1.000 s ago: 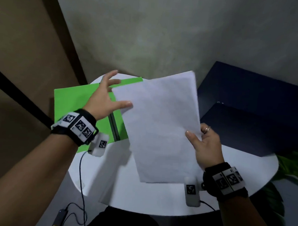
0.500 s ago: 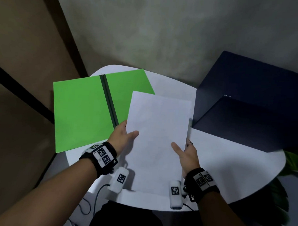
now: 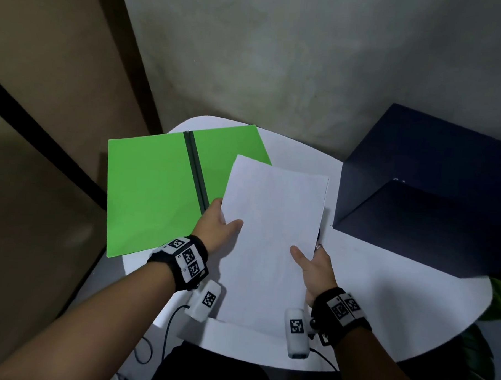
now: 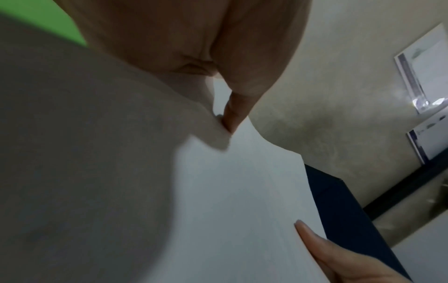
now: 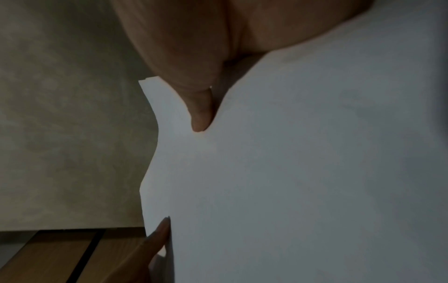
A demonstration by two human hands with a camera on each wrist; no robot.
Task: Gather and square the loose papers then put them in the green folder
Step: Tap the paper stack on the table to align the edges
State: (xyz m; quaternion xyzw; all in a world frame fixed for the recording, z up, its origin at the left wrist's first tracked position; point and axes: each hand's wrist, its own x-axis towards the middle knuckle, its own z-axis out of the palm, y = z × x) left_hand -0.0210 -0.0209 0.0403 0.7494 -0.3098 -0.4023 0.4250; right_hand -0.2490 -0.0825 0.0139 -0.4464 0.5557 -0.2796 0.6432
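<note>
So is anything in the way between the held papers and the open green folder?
Nothing visible. The left hand and right hand hold the papers by their side edges, and the green folder lies open beside them, its inside bare; the papers' far left corner already overlaps it.

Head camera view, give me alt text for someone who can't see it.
Two hands hold a stack of white papers by its side edges above a round white table, the left hand on the left edge and the right hand on the right. An open green folder lies flat to the left, and a dark blue box stands to the right.
</note>
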